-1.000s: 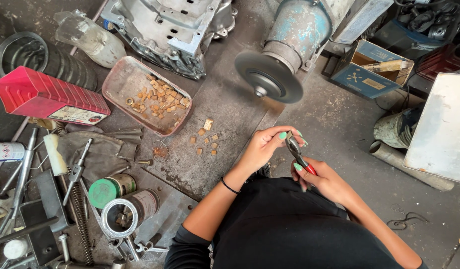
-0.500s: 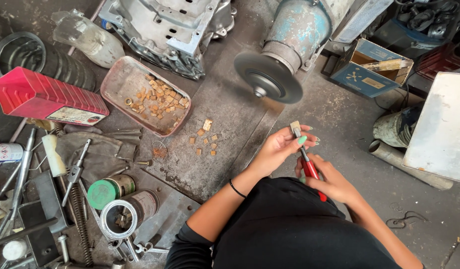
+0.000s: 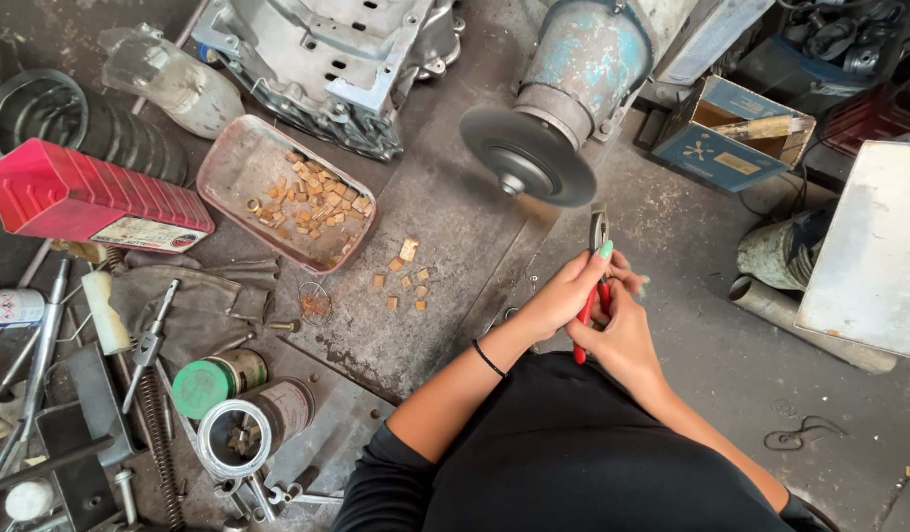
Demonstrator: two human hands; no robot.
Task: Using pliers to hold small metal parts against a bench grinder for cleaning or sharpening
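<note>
Both my hands hold a pair of red-handled pliers (image 3: 599,236) just below the grey grinding disc (image 3: 527,158) of a blue motor (image 3: 585,61). My left hand (image 3: 563,294) wraps the handles from the left, a finger stretched up along the jaws. My right hand (image 3: 620,330) grips the red handles from below. The plier jaws point up toward the disc's lower right edge, a short gap away. Whether the jaws hold a small piece I cannot tell. Several small brass-coloured blocks (image 3: 406,274) lie on the metal plate to the left of my hands.
A worn red tray (image 3: 240,161) of similar blocks sits left of the disc, a red box (image 3: 81,197) farther left. Tins (image 3: 248,424), tools and springs crowd the lower left. An engine casing (image 3: 327,59) lies behind; a blue cardboard box (image 3: 731,133) and white panel (image 3: 869,246) stand right.
My hands have lifted the pliers up and forward, from near my lap to just under the grinding disc. The jaws now point upward.
</note>
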